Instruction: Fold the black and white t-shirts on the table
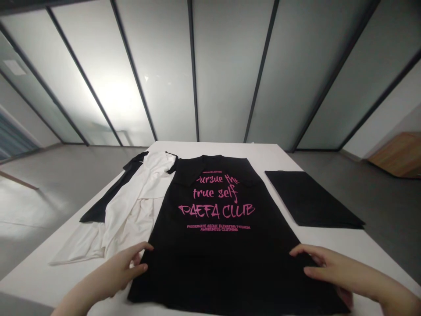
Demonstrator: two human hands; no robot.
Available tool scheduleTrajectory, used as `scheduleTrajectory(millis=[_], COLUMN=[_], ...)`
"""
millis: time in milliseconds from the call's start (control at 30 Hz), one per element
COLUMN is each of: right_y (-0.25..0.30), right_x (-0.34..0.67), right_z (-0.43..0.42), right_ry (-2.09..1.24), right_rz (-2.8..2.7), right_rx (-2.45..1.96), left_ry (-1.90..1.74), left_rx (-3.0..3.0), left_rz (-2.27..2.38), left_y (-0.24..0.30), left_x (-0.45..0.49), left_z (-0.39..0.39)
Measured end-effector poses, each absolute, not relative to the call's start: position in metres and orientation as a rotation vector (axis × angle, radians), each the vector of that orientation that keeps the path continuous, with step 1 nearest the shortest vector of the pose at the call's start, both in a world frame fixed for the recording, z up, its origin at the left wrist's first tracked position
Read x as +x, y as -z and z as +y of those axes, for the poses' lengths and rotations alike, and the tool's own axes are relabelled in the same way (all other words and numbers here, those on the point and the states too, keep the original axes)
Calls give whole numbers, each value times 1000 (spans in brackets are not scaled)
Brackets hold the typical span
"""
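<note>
A black T-shirt [217, 245] with pink lettering lies flat on the white table [329, 239], its sleeves folded in and its hem toward me. My left hand [126, 265] rests at the shirt's left edge near the hem, fingers curled with thumb and forefinger pinching the fabric edge. My right hand [332, 265] lies on the shirt's right edge, fingers stretched over the cloth and the thumb underneath at the edge.
A white garment [131, 210] lies crumpled left of the shirt, partly over another black garment [108, 197]. A folded black garment [309, 197] lies at the right. Frosted glass panels stand behind the table. A wooden cabinet [399, 153] stands far right.
</note>
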State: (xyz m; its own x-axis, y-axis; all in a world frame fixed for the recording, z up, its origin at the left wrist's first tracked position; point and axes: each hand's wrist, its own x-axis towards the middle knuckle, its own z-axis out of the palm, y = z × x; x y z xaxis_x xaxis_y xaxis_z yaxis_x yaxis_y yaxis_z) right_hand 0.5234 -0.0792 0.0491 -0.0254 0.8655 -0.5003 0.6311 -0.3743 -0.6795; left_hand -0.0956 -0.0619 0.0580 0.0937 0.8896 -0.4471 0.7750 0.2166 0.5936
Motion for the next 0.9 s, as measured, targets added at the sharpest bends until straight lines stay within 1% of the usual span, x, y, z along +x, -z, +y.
scheduleTrajectory(millis=[67,100,167,233,300,367,467,533,600,700,800,900], right_y=[-44,-45,-53,-64,-72,-72,-54,-36,-18,-1,7,9], right_x=[526,525,515,492,457,420,376,364,366,383,404,421], right_z=[-78,-74,-61,-44,-26,-9,11,20,24,20,12,6], right_ry=[-1418,-1352,-1071,-785,-653,-557,-457,-374,-329,-307,-277,-269], right_rz=[-1538,-1553,-1656,-1758,-1839,-1961,-2095,-2099,-2095,-2128,-2112,-2053], right_rx=[-2129,-2167,-2137,-2048,-1928,-1746,-1680,-1856,-2035,-2157,-2233,-2304], left_ry=[-121,-148,-305,-460,-591,-625,-618,-625,-503,-348,-348,-379], left_rx=[1695,1766,1889,2002,2131,2292,2444,2477,2456,2385,2390,2356], left_rz=[1775,1804,1834,1746,1557,1457,1487,1607,1732,1810,1828,1889], left_y=[-66,-73,-90,-106,-116,-116,-94,-69,-41,-9,1,-1], left_x=[-91,-84,-62,-27,15,60,115,134,138,127,114,110], left_z=[-55,-48,-32,-11,12,37,72,89,99,100,94,89])
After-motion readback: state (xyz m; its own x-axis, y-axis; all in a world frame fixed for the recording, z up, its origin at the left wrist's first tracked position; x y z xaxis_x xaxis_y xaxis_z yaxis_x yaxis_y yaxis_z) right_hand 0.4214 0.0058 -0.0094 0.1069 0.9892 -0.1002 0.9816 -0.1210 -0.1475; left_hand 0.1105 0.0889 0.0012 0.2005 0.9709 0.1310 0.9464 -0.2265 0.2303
